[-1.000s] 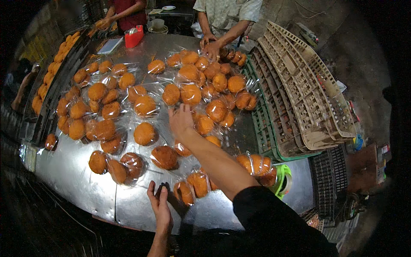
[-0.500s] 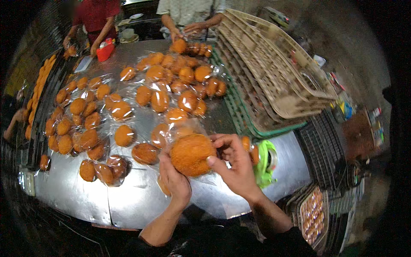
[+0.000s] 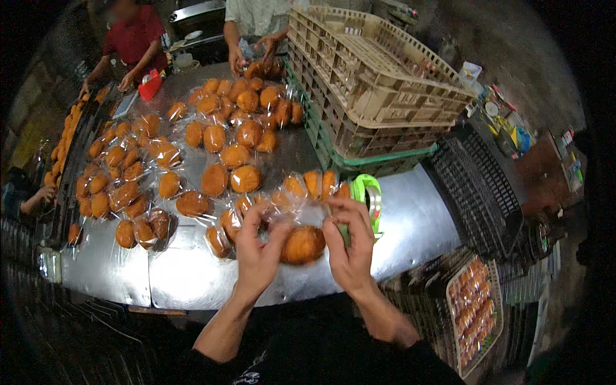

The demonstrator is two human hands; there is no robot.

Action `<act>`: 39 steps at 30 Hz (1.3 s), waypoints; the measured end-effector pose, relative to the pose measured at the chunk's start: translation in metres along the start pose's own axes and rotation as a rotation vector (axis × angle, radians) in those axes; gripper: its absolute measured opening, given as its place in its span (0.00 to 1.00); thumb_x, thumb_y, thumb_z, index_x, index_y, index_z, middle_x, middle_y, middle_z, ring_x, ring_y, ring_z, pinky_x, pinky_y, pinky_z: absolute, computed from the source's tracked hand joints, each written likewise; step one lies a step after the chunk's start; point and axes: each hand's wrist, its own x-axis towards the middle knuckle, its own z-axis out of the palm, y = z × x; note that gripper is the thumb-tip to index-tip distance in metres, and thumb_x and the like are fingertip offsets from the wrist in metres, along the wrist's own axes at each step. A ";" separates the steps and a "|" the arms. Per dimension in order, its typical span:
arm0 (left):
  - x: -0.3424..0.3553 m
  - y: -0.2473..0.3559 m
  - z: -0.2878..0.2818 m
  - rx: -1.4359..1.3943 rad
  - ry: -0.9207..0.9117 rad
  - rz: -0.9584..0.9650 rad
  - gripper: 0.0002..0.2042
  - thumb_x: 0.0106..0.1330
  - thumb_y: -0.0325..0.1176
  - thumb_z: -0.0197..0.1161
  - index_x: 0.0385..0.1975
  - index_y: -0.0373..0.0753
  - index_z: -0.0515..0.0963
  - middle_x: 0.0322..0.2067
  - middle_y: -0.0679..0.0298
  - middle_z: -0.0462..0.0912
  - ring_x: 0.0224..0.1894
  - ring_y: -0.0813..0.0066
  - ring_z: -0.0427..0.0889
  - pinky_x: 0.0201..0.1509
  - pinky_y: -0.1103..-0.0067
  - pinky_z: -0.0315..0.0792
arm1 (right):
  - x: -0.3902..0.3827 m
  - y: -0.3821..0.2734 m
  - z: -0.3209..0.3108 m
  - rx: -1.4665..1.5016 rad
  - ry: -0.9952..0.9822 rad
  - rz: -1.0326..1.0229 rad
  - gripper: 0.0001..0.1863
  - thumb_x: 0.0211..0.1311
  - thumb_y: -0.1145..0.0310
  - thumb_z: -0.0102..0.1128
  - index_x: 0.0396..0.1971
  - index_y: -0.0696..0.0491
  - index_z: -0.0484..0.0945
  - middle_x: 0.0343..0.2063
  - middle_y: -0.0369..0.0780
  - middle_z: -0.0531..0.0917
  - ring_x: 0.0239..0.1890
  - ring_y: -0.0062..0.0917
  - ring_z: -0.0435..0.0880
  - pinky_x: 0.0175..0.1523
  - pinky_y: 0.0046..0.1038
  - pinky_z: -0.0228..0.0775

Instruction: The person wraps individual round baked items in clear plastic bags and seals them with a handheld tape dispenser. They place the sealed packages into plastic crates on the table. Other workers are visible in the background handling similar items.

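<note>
Both my hands pinch the top of a clear plastic bag, with an orange-brown fried bun (image 3: 301, 246) hanging in it, a little blurred. My left hand (image 3: 260, 250) grips the bag's left side and my right hand (image 3: 348, 247) its right side. Just beyond my right fingers stands a bright green tape dispenser (image 3: 370, 183). Many bagged buns (image 3: 213, 181) lie in loose groups on the steel table (image 3: 179, 282) beyond and to the left of my hands.
Stacked beige and green crates (image 3: 378, 102) stand at the back right, black crates (image 3: 468, 199) beside them. A filled tray (image 3: 475, 308) is low at the right. Bun racks (image 3: 64, 138) line the left. Co-workers (image 3: 138, 45) work across the table and at the left, near a red dispenser (image 3: 151, 83).
A second ago my right hand reached into the buns and my left was low; then both held a bagged bun. Now both grip the bag higher up, the bun hanging below. The view has shifted.
</note>
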 end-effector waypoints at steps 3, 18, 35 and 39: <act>-0.010 -0.006 0.002 0.161 -0.107 -0.019 0.07 0.63 0.25 0.62 0.37 0.30 0.76 0.35 0.64 0.78 0.37 0.80 0.74 0.43 0.83 0.68 | -0.008 0.008 -0.014 0.217 -0.087 0.171 0.09 0.62 0.75 0.56 0.39 0.61 0.70 0.48 0.49 0.76 0.49 0.35 0.77 0.55 0.32 0.66; 0.039 0.008 0.014 0.071 0.241 -0.056 0.04 0.68 0.31 0.56 0.35 0.38 0.74 0.30 0.66 0.78 0.35 0.79 0.76 0.44 0.81 0.71 | 0.003 0.062 -0.065 0.221 -0.425 0.058 0.47 0.51 0.64 0.73 0.63 0.63 0.51 0.56 0.52 0.67 0.56 0.42 0.73 0.61 0.35 0.67; -0.025 -0.002 0.073 0.015 0.127 0.466 0.11 0.73 0.31 0.49 0.34 0.31 0.74 0.33 0.60 0.78 0.36 0.77 0.74 0.44 0.77 0.71 | -0.003 0.027 -0.072 0.365 0.145 -0.067 0.05 0.67 0.74 0.52 0.40 0.58 0.71 0.42 0.45 0.75 0.46 0.30 0.76 0.56 0.31 0.69; -0.022 0.005 0.060 -0.068 0.241 0.105 0.13 0.75 0.32 0.47 0.30 0.32 0.72 0.31 0.62 0.78 0.33 0.78 0.76 0.41 0.78 0.74 | -0.010 0.009 -0.042 0.540 0.164 0.170 0.07 0.69 0.70 0.51 0.39 0.59 0.70 0.41 0.44 0.77 0.46 0.27 0.77 0.56 0.32 0.70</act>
